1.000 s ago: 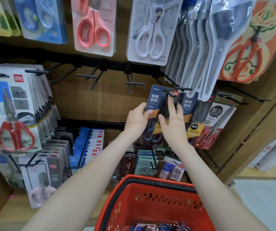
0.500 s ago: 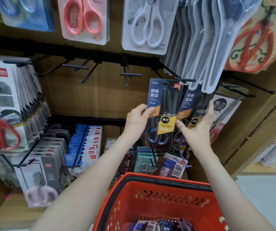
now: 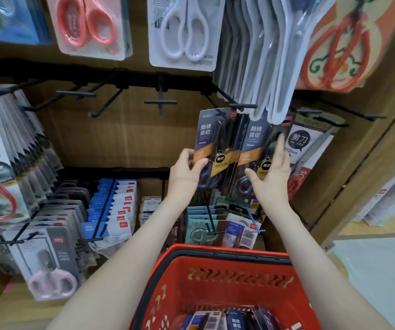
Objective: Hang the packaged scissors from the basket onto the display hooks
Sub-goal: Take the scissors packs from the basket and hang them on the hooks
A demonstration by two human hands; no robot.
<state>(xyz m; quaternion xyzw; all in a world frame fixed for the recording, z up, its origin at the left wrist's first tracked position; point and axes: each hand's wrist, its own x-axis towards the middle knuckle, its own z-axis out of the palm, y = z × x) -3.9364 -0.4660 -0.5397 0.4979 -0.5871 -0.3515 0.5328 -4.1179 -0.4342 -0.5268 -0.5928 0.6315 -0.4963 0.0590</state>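
A dark blue scissors package (image 3: 212, 144) hangs with its top at a black hook (image 3: 243, 106) in the middle row. My left hand (image 3: 187, 167) grips its lower left edge, thumb on the front. A second identical package (image 3: 255, 144) hangs just to the right, tilted. My right hand (image 3: 270, 177) lies flat against its front with fingers spread, index finger pointing up. The red basket (image 3: 215, 252) sits below my arms, with several more dark packages (image 3: 234, 321) lying in its bottom.
Empty black hooks (image 3: 160, 102) stick out left of the hung packages. White scissor packs (image 3: 258, 55) hang low from the row above, overlapping the hook. A red-handled pack (image 3: 311, 148) hangs to the right. More packs (image 3: 113, 210) fill the lower rows.
My right hand left the front package and moved right onto the second one, pushing it aside. My left hand kept its grip. The camera moved closer and tilted up.
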